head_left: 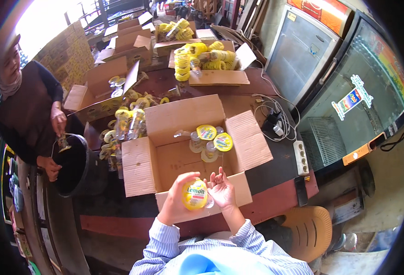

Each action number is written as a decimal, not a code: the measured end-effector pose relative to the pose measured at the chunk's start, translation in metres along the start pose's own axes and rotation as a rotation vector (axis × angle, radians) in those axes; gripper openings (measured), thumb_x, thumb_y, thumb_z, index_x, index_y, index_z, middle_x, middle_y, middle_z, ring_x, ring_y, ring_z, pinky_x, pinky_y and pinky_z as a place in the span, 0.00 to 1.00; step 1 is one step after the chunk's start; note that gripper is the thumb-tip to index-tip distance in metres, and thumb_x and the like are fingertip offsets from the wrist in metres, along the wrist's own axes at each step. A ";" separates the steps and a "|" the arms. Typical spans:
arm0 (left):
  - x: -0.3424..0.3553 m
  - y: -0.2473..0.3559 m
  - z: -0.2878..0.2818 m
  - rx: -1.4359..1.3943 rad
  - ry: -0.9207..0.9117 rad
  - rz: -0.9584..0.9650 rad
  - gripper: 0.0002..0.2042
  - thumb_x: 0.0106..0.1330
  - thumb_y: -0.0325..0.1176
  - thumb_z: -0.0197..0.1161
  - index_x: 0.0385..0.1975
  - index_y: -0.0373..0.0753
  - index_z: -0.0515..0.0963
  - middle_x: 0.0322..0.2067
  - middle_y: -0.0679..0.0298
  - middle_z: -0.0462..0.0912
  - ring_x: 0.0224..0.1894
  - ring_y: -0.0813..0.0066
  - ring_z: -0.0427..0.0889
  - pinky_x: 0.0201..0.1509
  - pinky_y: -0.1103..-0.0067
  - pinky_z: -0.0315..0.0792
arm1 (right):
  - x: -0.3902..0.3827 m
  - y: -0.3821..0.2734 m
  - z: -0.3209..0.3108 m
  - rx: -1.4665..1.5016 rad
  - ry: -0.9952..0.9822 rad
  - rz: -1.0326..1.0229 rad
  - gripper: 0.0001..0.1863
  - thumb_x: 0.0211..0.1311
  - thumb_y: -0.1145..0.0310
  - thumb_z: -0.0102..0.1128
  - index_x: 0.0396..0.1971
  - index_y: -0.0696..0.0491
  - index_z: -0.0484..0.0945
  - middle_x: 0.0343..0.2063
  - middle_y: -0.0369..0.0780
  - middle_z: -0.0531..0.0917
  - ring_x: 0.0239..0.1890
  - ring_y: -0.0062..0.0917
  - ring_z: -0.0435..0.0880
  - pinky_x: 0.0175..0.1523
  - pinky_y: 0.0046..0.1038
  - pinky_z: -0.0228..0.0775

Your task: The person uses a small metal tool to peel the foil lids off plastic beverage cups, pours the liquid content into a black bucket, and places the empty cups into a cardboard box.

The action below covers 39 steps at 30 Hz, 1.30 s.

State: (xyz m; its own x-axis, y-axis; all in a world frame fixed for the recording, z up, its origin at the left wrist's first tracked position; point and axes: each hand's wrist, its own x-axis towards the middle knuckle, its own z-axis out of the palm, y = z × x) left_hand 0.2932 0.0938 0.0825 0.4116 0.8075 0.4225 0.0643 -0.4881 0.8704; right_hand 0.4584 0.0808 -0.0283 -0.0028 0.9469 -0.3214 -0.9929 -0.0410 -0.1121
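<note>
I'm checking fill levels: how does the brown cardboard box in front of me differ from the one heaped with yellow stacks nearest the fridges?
The near brown cardboard box holds a few clear cups, two yellow-lidded, and is partly bare inside; the far brown cardboard box is heaped above its rim with yellow stacks. The near box sits before you; the far box stands farther back. Both have open flaps.

At the near edge of the tabletop (275, 200), the left sleeve (161, 239) and right sleeve (259, 244) match: long, finely striped in blue and white, creased toward the cuffs. Smooth light-blue cloth (225, 264), perhaps a scarf, though cropped below, covers the chest. Left hand (177, 197) and right hand (222, 190) are bare.
</note>
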 end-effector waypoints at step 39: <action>-0.115 -0.056 -0.343 -0.035 0.680 -0.093 0.37 0.41 0.20 0.69 0.50 0.40 0.53 0.43 0.61 0.67 0.46 0.74 0.71 0.49 0.81 0.68 | 0.023 0.305 0.109 -0.818 -0.226 -0.146 0.14 0.56 0.75 0.54 0.44 0.54 0.71 0.23 0.32 0.75 0.27 0.14 0.74 0.36 0.16 0.67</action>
State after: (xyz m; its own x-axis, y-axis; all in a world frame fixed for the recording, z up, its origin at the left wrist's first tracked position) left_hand -0.0691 0.1418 0.0714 -0.2572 0.8797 0.4001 0.0376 -0.4046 0.9137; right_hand 0.1428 0.1249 0.0326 0.0084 0.9978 -0.0662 -0.5876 -0.0486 -0.8077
